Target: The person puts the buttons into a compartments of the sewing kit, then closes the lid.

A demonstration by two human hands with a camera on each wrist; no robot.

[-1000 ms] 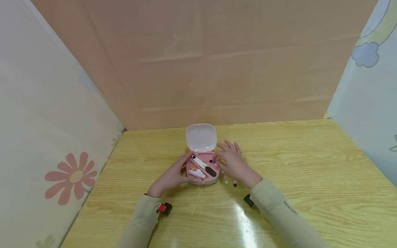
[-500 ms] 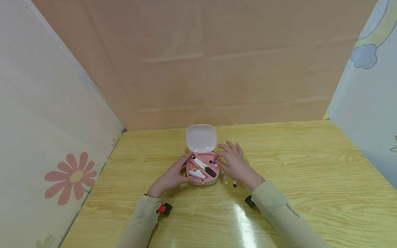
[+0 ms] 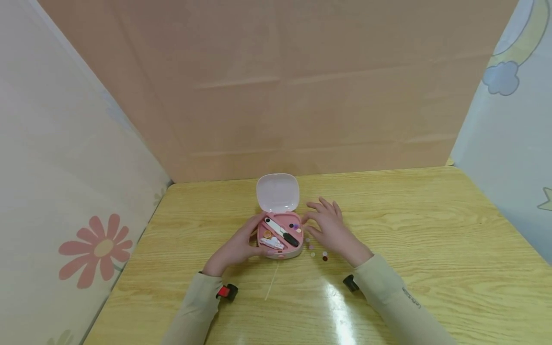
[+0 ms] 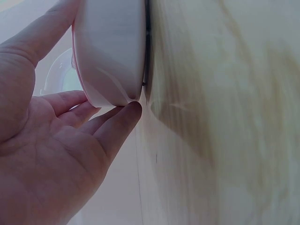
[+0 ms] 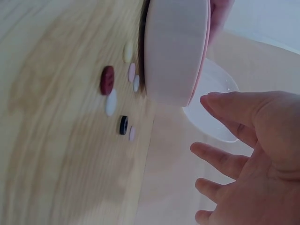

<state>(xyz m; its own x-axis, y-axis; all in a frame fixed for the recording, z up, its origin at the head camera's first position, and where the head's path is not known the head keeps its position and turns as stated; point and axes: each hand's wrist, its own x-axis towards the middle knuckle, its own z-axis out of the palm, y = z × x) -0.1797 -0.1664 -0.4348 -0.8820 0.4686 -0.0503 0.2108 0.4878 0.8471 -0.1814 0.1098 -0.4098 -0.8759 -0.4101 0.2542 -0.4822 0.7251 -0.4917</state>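
Note:
A small pink sewing box point(image 3: 294, 253) stands on the table, its pale lid point(image 3: 278, 191) raised at the back. My left hand point(image 3: 235, 247) grips the box's left side, thumb at the front and fingers toward the back; the left wrist view shows fingertips against the white wall point(image 4: 112, 51). Inside, a white tool with a black cap point(image 3: 291, 239) lies diagonally. Black, purple and cream buttons point(image 3: 298, 230) sit in the right compartment. My right hand point(image 3: 332, 232) hovers just right of the box, fingers loosely bent, with nothing seen between thumb and forefinger point(image 5: 215, 101).
Several loose buttons lie on the table right of the box, among them a dark red one point(image 5: 107, 80), a black one point(image 5: 123, 125) and a pale yellow one point(image 3: 313, 254). The left compartment holds an orange round piece point(image 3: 267, 234) and small white items point(image 3: 272, 244).
My right hand has drawn back rightward from the box's right compartment, uncovering the buttons there. The left hand keeps its grip on the box.

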